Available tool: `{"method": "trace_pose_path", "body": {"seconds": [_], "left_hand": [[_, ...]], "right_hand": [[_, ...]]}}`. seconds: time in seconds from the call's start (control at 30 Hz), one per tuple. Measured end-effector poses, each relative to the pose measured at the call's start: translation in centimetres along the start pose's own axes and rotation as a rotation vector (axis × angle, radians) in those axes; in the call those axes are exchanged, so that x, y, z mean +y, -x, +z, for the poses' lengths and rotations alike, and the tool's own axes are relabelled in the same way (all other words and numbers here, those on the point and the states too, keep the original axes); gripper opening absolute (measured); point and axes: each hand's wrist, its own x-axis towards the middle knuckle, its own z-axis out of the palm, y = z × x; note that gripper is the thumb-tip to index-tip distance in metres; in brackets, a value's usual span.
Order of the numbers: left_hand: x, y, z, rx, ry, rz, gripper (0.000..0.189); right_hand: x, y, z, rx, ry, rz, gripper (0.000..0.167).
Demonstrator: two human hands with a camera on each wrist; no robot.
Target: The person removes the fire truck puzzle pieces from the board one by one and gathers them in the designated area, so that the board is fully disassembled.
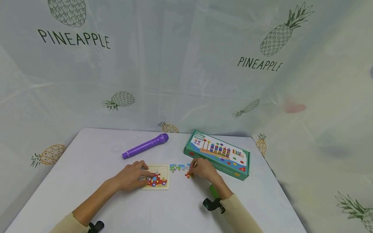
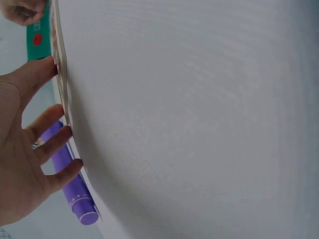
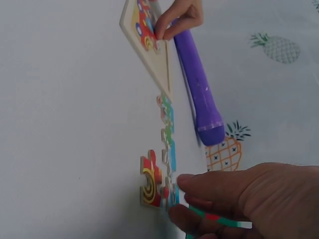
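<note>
A wooden puzzle board (image 1: 163, 187) with a red truck picture lies flat on the table. My left hand (image 1: 131, 176) rests at its left side, fingers spread, with fingertips on the truck part. In the left wrist view the left hand (image 2: 30, 144) shows straight, parted fingers along the board's edge. Right of the board runs a row of blue and green puzzle pieces (image 1: 176, 167). My right hand (image 1: 203, 168) pinches the blue puzzle piece (image 3: 174, 196) at the row's end between thumb and finger. Just beside it lies a red and yellow puzzle piece (image 3: 151, 181) with a spiral.
A purple toy microphone (image 1: 145, 146) lies behind the board. At the back right is a green game box (image 1: 217, 154), close behind the right hand. A green object (image 1: 214, 191) shows partly under the right forearm. A pineapple-print curtain (image 1: 175, 81) hangs behind the table.
</note>
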Motion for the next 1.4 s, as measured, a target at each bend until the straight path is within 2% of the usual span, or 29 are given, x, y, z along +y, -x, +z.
{"method": "trace_pose_path", "body": {"seconds": [0.1, 0.23, 0.4, 0.57, 0.83, 1.0, 1.17, 1.4], "left_hand": [[-0.1, 0.0, 0.0, 0.002, -0.004, 0.007, 0.035], [-0.1, 0.0, 0.0, 0.004, -0.015, 0.013, 0.035], [-0.1, -0.1, -0.3, 0.004, -0.023, 0.018, 0.034], [-0.2, -0.1, -0.6, 0.006, -0.018, 0.024, 0.034], [-0.7, 0.1, -0.6, 0.015, -0.02, 0.054, 0.03], [-0.8, 0.1, -0.5, 0.005, -0.011, 0.053, 0.028], [-0.8, 0.0, -0.5, -0.001, -0.012, 0.053, 0.027], [-0.8, 0.1, -0.6, 0.005, -0.011, 0.05, 0.024]], "right_hand": [[-0.4, -0.3, 0.0, 0.006, -0.033, -0.02, 0.011], [-1.2, -0.8, 0.5, -0.009, -0.059, -0.087, 0.012], [-3.1, -1.3, 2.2, -0.051, -0.09, -0.096, 0.008], [-5.6, -1.7, 4.4, -0.058, -0.069, -0.142, 0.007], [-8.3, -2.3, 6.8, -0.088, -0.027, -0.157, 0.033], [-9.0, -2.3, 7.4, -0.104, 0.041, -0.159, 0.038], [-9.3, -2.2, 7.6, -0.1, 0.035, -0.163, 0.031], [-9.5, -2.2, 7.7, -0.096, 0.03, -0.17, 0.031]]}}
